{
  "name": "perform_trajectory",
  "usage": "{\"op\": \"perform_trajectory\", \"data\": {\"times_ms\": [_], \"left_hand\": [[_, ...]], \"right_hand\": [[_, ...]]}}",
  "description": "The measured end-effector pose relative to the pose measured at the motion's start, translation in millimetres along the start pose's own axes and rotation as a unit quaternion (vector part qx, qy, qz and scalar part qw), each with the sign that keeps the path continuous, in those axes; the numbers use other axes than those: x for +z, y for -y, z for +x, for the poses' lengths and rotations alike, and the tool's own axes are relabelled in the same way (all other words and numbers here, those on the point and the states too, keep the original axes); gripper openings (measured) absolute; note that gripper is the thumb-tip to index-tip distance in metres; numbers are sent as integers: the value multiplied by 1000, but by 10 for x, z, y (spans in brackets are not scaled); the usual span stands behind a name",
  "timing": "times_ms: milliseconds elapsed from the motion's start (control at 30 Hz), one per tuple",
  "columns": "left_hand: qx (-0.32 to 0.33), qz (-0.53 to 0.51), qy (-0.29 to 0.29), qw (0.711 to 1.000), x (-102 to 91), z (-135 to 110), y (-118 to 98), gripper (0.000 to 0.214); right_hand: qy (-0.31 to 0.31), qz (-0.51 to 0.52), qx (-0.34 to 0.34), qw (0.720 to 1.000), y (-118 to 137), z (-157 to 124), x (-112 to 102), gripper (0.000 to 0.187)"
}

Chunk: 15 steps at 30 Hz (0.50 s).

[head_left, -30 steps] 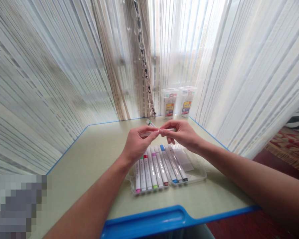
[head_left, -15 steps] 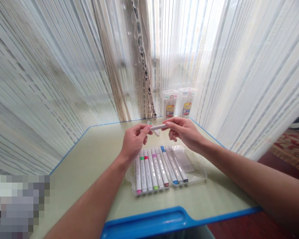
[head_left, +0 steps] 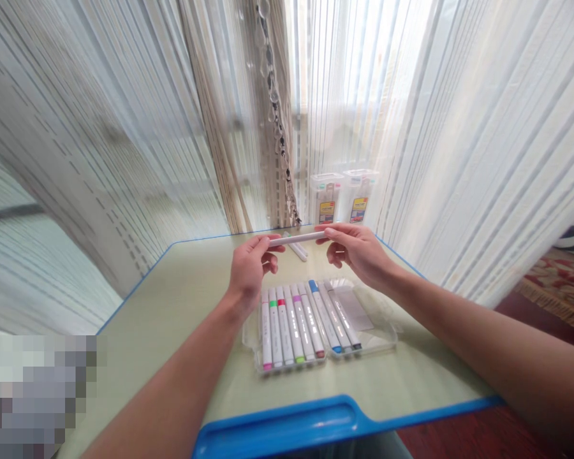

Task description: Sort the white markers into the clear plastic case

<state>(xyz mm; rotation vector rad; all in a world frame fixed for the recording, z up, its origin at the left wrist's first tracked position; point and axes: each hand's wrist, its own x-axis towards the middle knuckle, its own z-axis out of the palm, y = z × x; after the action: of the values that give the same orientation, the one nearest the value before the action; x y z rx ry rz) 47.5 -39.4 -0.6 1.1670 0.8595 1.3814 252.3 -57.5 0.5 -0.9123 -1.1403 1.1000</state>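
Observation:
Both hands hold one white marker (head_left: 297, 238) level above the table. My left hand (head_left: 249, 266) pinches its left end and my right hand (head_left: 355, 251) pinches its right end. Below the hands lies an open clear plastic case (head_left: 380, 331) with several markers (head_left: 300, 322) side by side, their coloured caps toward me. Another white marker (head_left: 298, 250) lies on the table behind the held one.
The pale green table (head_left: 182, 299) has a blue rim (head_left: 287, 424) along the near edge. Two clear marker boxes (head_left: 343, 197) stand at the far edge against the sheer curtains. A patterned rug (head_left: 562, 280) shows at the right.
The hands have drawn apart along the marker and lifted it a little; earlier their fingertips met at its middle, now each grips one end.

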Motion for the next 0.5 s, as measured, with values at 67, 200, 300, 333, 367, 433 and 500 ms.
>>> {"op": "perform_trajectory", "data": {"times_ms": [67,200,300,333,367,433,500], "left_hand": [[11,9,1,1000,3,1,7,21],[37,44,9,998,3,-11,21,23],[46,63,21,997,-1,-15,28,24],[48,68,23,996,-1,-14,31,24],[50,72,26,996,-2,-13,33,25],[49,83,37,995,0,-12,41,26],[46,98,55,993,3,-18,51,28]], "right_hand": [[-4,2,0,1000,4,3,2,29],[-7,1,-20,1000,-16,20,-1,35],[3,-3,-31,999,-37,31,-12,38],[7,-5,-34,999,-42,32,-16,38],[12,-7,-36,999,-44,32,-21,38],[19,-16,-37,999,-45,28,-27,38],[29,-32,-35,998,-43,16,-25,38]]}}
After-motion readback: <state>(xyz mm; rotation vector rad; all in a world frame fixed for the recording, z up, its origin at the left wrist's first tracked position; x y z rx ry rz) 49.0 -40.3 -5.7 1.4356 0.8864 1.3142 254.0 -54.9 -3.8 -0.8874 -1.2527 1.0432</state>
